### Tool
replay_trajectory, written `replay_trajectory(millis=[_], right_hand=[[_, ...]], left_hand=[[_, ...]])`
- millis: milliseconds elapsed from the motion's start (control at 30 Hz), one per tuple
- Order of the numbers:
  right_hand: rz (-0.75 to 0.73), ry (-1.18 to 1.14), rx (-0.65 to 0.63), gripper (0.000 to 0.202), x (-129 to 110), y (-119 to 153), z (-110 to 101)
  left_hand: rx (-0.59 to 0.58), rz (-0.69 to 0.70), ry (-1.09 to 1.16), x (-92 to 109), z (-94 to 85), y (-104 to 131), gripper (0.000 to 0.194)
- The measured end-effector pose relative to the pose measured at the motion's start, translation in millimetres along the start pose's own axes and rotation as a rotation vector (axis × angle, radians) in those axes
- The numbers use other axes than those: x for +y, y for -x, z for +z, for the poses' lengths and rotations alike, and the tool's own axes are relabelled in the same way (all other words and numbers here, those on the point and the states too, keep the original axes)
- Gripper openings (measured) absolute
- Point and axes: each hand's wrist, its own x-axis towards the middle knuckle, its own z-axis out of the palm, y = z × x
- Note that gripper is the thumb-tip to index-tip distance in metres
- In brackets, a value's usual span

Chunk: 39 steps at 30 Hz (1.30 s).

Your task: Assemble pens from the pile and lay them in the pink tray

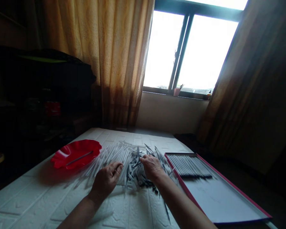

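Tubes, white and loose, heap up mid-way across your white table, right beside a pile of small caps! Your left hand curls at the tubes, your right hand bends over the caps; whether either grips anything, I can't tell. Red plate out left, shallow box of rowed pens right, bright window beyond.

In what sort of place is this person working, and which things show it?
Probably a room in a home: long patterned curtains hang beside a bright window, and a small pink cup stands on its sill.
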Motion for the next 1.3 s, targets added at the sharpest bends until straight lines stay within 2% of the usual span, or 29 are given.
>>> replay_trajectory(millis=[233, 367, 500, 567, 667, 733, 867, 1033, 1167, 1300], right_hand=[[0.093, 0.066, -0.059, 0.028, 19, 17, -7], [0.181, 0.048, -0.016, 0.029, 40, 44, -11], [0.249, -0.034, 0.061, 0.028, 57, 73, 1], [0.252, -0.187, 0.183, 0.028, 64, 83, 15], [0.274, -0.579, 0.413, 0.026, 71, 92, 37], [0.332, -0.863, 0.472, 0.027, 74, 94, 45], [0.468, -1.372, 0.434, 0.045, 70, 94, 41], [0.491, -1.699, 0.367, 0.051, 62, 97, 22], [0.512, -1.821, 0.374, 0.051, 60, 98, 18], [0.541, -1.855, 0.392, 0.048, 58, 99, 17]], left_hand=[[-0.081, -0.029, -0.034, 7, -5.7, 1, 0.031], [-0.149, -0.052, -0.047, 14, -8.4, 1, 0.035], [-0.249, -0.06, -0.047, 23, -12.3, -2, 0.045], [-0.307, -0.064, -0.052, 28, -15.7, -5, 0.048], [-0.416, -0.071, -0.07, 36, -24.9, -12, 0.046], [-0.504, -0.076, -0.089, 41, -34.4, -14, 0.038], [-0.625, -0.091, -0.164, 48, -57.4, -1, 0.012], [-0.671, -0.09, -0.199, 46, -74.5, 28, 0.009], [-0.684, -0.071, -0.116, 52, -70.3, 24, 0.008], [-0.653, -0.072, 0.054, 71, -48.2, 5, 0.014]])
